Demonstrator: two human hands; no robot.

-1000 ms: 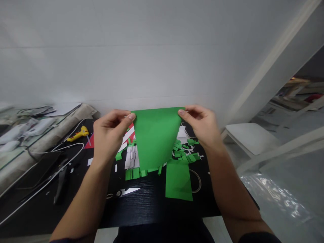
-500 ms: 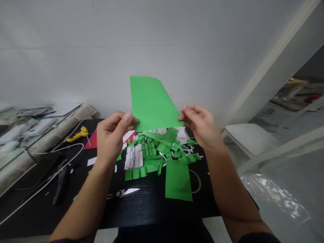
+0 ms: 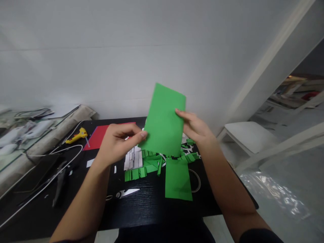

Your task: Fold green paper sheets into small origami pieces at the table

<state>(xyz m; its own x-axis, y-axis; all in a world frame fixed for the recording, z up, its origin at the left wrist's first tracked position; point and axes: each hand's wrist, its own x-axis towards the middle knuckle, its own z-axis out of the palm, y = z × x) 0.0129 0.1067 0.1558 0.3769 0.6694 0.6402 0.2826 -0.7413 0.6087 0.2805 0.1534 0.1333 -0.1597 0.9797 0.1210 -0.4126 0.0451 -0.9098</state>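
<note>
A sheet of green paper (image 3: 165, 118) is held up, tilted, above the black table. My left hand (image 3: 124, 138) pinches its lower left corner between thumb and fingers. At the right edge, my right hand (image 3: 196, 126) grips it, with a finger on the near face and the rest behind. Below lie folded green paper strips (image 3: 150, 167) and a folded white paper piece (image 3: 134, 158), partly covered by the sheet. A second green paper piece (image 3: 178, 180) lies flat nearer me.
Scissors (image 3: 128, 192) lie at the front of the table (image 3: 141, 212). A roll of tape (image 3: 196, 180) sits right of the flat green piece. On the left are a yellow glue gun (image 3: 78, 135), red paper (image 3: 100, 136), a white cable (image 3: 67, 165) and a dark-handled tool (image 3: 60, 184).
The green sheet has turned and come lower, its top now leaning right. My right hand has shifted from its lower corner up along the right edge; my left hand has moved right and down.
</note>
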